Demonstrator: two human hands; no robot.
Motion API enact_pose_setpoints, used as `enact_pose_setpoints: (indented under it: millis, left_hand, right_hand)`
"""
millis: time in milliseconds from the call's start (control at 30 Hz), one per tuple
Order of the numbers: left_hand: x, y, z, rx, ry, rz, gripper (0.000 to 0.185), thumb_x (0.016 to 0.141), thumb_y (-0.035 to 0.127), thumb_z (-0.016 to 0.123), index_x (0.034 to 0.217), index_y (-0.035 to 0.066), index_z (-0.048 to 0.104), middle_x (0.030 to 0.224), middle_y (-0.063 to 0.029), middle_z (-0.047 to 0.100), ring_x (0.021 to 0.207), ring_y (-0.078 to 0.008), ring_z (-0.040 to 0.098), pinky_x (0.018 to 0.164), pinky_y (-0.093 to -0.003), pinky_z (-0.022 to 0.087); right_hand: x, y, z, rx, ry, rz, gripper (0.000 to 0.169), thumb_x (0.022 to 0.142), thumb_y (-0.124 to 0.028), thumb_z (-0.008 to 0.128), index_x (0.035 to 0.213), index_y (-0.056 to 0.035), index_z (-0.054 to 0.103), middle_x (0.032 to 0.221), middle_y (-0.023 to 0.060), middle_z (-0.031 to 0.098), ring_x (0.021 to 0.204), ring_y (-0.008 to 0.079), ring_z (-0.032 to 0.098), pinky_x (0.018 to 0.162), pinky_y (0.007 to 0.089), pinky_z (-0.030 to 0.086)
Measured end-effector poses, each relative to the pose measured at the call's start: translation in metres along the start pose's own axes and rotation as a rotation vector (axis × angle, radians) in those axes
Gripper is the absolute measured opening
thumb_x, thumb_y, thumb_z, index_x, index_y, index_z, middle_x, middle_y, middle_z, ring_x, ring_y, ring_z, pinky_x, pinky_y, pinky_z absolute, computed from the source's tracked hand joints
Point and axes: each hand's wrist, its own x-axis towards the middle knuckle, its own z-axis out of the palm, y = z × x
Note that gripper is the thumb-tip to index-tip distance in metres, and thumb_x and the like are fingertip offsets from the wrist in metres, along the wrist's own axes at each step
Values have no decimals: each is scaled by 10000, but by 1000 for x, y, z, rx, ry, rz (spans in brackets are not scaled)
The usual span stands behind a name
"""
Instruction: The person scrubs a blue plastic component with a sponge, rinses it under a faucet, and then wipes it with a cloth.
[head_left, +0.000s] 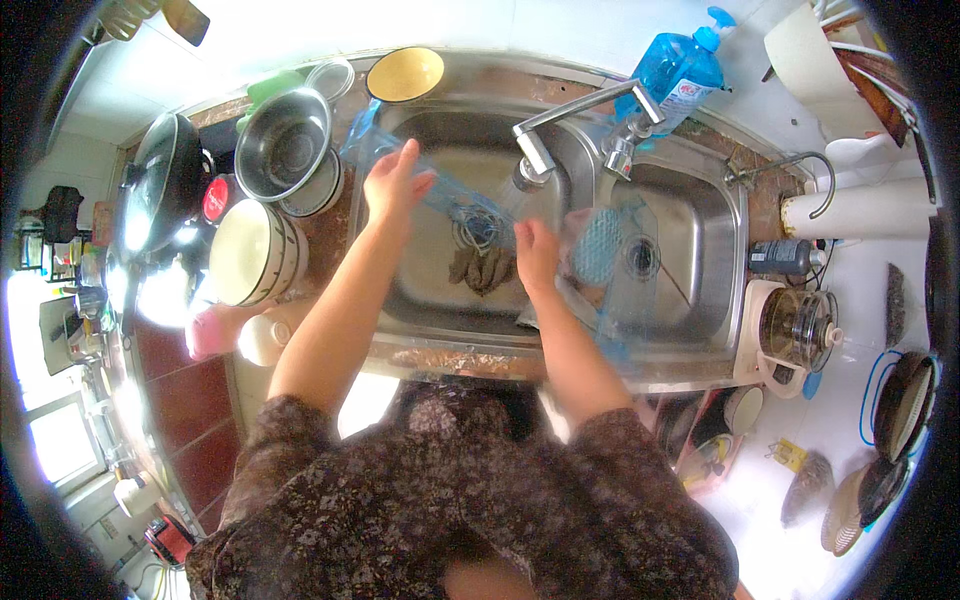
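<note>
A strip of translucent blue plastic (454, 193) stretches slantwise over the left basin of the steel sink (431, 315). My left hand (394, 180) grips it at the far left, with a loose blue end past the fingers. My right hand (537, 255) is closed on its other end near the divider. Below the plastic, on the basin floor, lies a limp brown clump (484, 270), its kind unclear, beside the drain. Just right of my right hand rests a light blue textured sponge or scrubber (598, 246). Another translucent blue piece (626, 300) hangs across the right basin.
A chrome swivel faucet (534, 159) reaches over the left basin, apparently running. Behind it stands a blue pump bottle (671, 82). A yellow bowl (405, 75), a steel bowl (283, 144) and stacked cream bowls (244, 251) line the left side. A glass coffee pot (796, 330) is at right.
</note>
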Motion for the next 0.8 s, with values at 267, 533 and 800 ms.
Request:
enact_pose_setpoints:
  millis: [267,533,800]
  left_hand:
    - [35,-39,33,194,-330,-125,492,862,188,485,1303,68,304,1179,-90,461,889,-195,548,717,-288,458]
    - [82,-126,83,493,-608,27,437,866,177,469,1287,139,359,1010,-16,521,817,-125,515,715,-303,426]
    - [63,-117,90,408,-586,-60,358,869,207,459,1224,163,442,884,13,541,778,-111,489,721,-297,400]
  right_hand:
    - [-36,35,16,283,-60,337,305,879,-297,444,875,-14,558,798,77,567,731,167,492,702,292,392]
    - [-65,67,25,631,62,595,220,904,-185,408,901,-20,553,853,67,587,725,144,538,687,274,429]
    - [-49,80,26,322,-92,391,194,893,-173,428,891,-25,554,813,54,598,744,132,558,675,256,435]
